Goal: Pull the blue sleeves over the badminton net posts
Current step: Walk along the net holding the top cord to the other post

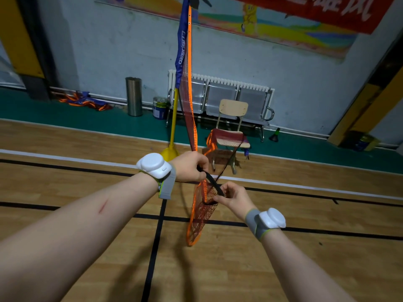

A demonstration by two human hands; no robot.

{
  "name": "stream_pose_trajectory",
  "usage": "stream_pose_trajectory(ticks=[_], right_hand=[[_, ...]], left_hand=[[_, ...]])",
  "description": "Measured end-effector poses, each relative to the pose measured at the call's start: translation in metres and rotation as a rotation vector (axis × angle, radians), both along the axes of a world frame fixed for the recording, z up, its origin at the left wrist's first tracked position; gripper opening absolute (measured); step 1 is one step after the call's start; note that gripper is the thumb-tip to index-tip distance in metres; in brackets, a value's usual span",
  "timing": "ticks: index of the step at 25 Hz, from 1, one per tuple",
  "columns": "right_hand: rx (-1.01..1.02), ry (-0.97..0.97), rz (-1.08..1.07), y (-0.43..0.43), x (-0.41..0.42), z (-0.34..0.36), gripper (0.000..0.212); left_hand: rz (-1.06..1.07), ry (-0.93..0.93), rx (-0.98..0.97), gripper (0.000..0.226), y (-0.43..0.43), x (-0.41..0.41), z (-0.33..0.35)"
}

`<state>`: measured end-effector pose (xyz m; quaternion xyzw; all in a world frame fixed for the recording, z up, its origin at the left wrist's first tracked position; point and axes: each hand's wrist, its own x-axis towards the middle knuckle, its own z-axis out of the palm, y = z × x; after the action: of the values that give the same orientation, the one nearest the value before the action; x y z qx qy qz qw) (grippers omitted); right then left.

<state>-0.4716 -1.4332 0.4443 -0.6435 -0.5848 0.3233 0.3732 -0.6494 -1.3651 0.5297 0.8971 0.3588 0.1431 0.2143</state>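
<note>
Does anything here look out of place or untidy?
Yes. The net hangs slack and bunched below the left hand and right hand, and part of it lies draped over the wooden chair.

both hands on the net's black strap

the left hand (189,165) and the right hand (234,196) each hold the black strap (211,179) at the near end of the orange net (200,214). the left fingers (202,161) curl round it and the right fingers (223,189) pinch it lower down. the net hangs bunched below the hands, above the wooden floor (218,269). farther off, a blue sleeve (182,51) covers the upper part of a yellow post (173,118). right of the post, more net lies draped on a chair (232,110). metal bench seats (220,99), a steel bin (133,95) and a paint can (159,107) stand by the far wall.
</note>
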Motion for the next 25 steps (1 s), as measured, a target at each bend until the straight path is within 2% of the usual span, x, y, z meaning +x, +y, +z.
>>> stream_pose_trajectory(ticks=[5,9,13,15,20,25], right_hand=[[-0.038,-0.061,-0.040,-0.001,0.014,-0.006,0.028],[0.005,0.067,-0.101,-0.008,0.021,0.003,0.025],[0.065,0.176,-0.110,-0.018,0.016,0.024,0.006],[0.104,0.212,-0.106,-0.021,0.013,0.030,0.008],[0.139,0.221,-0.102,-0.033,0.017,0.040,0.012],[0.133,0.197,-0.065,-0.051,0.027,0.042,0.008]], left_hand=[[0.065,-0.063,-0.012,0.006,0.008,-0.006,0.009],[0.090,0.004,-0.006,0.006,0.014,-0.014,0.002],[0.112,0.082,-0.018,0.005,0.018,-0.016,-0.008],[0.117,0.116,-0.009,0.006,0.018,-0.013,-0.012],[0.031,0.133,-0.007,0.020,0.003,0.008,-0.010],[-0.085,0.084,-0.030,0.023,-0.025,0.045,-0.011]])
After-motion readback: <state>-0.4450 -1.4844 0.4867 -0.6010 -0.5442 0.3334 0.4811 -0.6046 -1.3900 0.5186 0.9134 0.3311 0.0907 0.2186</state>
